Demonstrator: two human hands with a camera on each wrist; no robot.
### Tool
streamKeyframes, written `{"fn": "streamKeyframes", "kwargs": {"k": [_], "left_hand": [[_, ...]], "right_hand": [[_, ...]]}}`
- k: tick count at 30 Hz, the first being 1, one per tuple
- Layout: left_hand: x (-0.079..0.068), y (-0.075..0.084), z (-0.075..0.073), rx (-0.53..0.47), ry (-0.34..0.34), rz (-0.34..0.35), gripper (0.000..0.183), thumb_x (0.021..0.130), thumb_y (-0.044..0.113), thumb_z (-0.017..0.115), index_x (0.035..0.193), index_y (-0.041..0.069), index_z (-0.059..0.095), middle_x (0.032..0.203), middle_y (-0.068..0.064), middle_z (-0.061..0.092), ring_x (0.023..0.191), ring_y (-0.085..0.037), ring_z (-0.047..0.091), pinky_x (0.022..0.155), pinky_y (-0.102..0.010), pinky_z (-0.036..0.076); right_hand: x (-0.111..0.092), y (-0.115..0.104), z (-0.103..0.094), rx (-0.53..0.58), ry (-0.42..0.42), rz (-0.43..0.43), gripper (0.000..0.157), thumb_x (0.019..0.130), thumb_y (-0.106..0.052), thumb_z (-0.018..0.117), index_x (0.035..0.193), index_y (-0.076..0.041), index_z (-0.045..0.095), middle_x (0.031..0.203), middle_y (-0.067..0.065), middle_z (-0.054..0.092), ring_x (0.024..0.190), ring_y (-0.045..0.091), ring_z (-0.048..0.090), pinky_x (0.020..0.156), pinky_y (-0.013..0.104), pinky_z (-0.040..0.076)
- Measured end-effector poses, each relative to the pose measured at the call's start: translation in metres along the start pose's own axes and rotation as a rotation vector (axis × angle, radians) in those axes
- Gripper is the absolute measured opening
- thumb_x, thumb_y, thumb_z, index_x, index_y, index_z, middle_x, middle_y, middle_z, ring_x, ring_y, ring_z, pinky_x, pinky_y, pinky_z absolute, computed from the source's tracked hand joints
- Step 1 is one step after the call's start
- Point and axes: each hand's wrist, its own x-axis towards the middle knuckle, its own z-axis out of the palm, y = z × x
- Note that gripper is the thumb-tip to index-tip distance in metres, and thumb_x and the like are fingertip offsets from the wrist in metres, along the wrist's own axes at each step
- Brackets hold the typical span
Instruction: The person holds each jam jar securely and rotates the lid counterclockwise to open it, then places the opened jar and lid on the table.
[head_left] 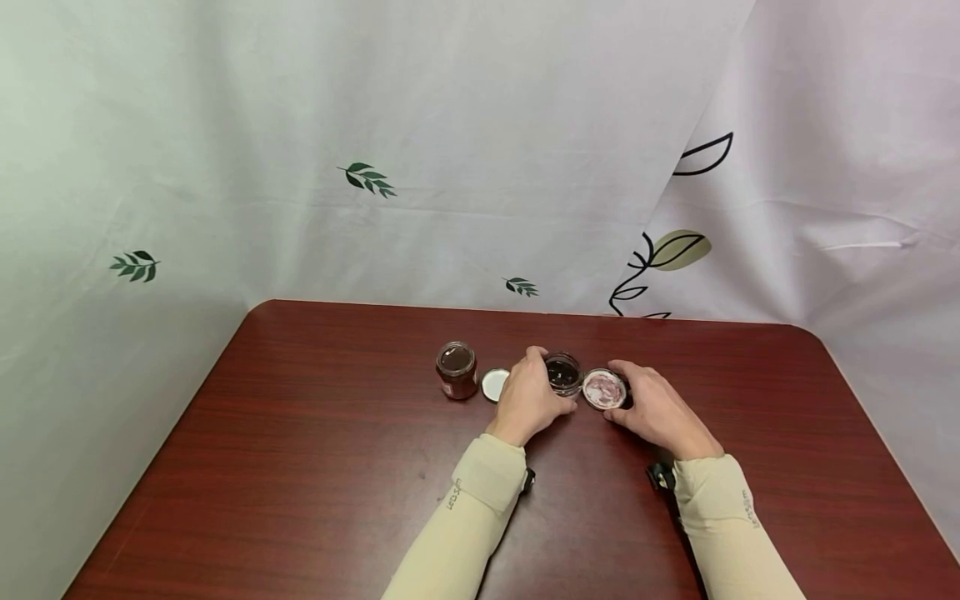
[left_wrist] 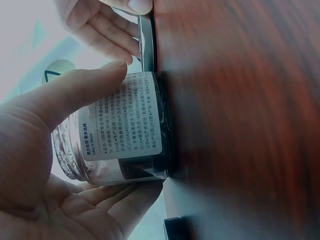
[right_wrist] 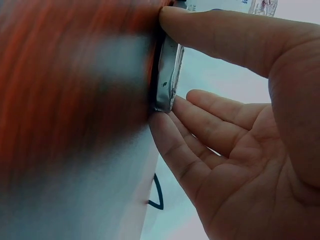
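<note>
A labelled glass jar [left_wrist: 122,120] of dark contents stands uncapped on the table, and my left hand [head_left: 528,396] grips it round the sides. In the left wrist view the thumb lies along its label and the fingers pass beneath. Just right of the jar, a lid [head_left: 604,389] lies with its smeared inner face up. My right hand [head_left: 657,408] holds that lid by its rim between thumb and fingers, flat at the tabletop. The right wrist view shows the lid's metal edge [right_wrist: 166,80] between thumb and fingertips.
A second open jar [head_left: 457,371] with brown contents stands to the left. Between the two jars lies a white-lined lid [head_left: 495,385], partly hidden by my left hand. The reddish wooden table [head_left: 300,450] ends at a patterned white curtain [head_left: 450,150].
</note>
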Motion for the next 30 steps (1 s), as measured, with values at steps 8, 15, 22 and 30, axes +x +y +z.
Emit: {"fn": "streamKeyframes", "kwargs": {"k": [8, 15, 22, 30], "left_hand": [[0.001, -0.001, 0.0, -0.006, -0.026, 0.006, 0.097, 0.063, 0.026, 0.096, 0.142, 0.004, 0.045, 0.127, -0.014, 0.065, 0.114, -0.03, 0.063, 0.095, -0.041, 0.05], [0.0, -0.002, -0.002, -0.019, -0.053, 0.045, 0.107, 0.063, 0.026, 0.096, 0.149, 0.002, 0.038, 0.14, -0.015, 0.056, 0.128, -0.029, 0.055, 0.104, -0.042, 0.045], [-0.002, -0.002, -0.007, 0.001, -0.06, 0.102, 0.11, 0.065, 0.028, 0.095, 0.152, 0.0, 0.034, 0.147, -0.017, 0.047, 0.136, -0.031, 0.045, 0.11, -0.042, 0.039], [-0.003, -0.002, -0.012, -0.028, -0.037, 0.106, 0.108, 0.067, 0.029, 0.094, 0.153, 0.004, 0.033, 0.15, -0.015, 0.043, 0.139, -0.031, 0.041, 0.111, -0.041, 0.038]], "right_hand": [[-0.001, 0.001, 0.0, 0.002, -0.001, 0.0, 0.067, 0.074, -0.008, 0.082, 0.132, 0.009, 0.053, 0.119, 0.027, 0.063, 0.111, 0.046, 0.057, 0.095, 0.058, 0.044], [-0.001, 0.001, 0.0, 0.004, -0.018, 0.006, 0.07, 0.075, -0.008, 0.082, 0.135, 0.01, 0.05, 0.124, 0.028, 0.061, 0.116, 0.046, 0.055, 0.099, 0.057, 0.042], [-0.001, 0.001, -0.001, 0.017, -0.027, 0.005, 0.073, 0.075, -0.008, 0.082, 0.137, 0.009, 0.048, 0.126, 0.028, 0.059, 0.118, 0.047, 0.053, 0.1, 0.058, 0.041], [-0.003, 0.0, -0.001, 0.025, -0.025, 0.003, 0.074, 0.076, -0.009, 0.083, 0.138, 0.008, 0.047, 0.128, 0.028, 0.058, 0.12, 0.047, 0.051, 0.101, 0.058, 0.04]]}}
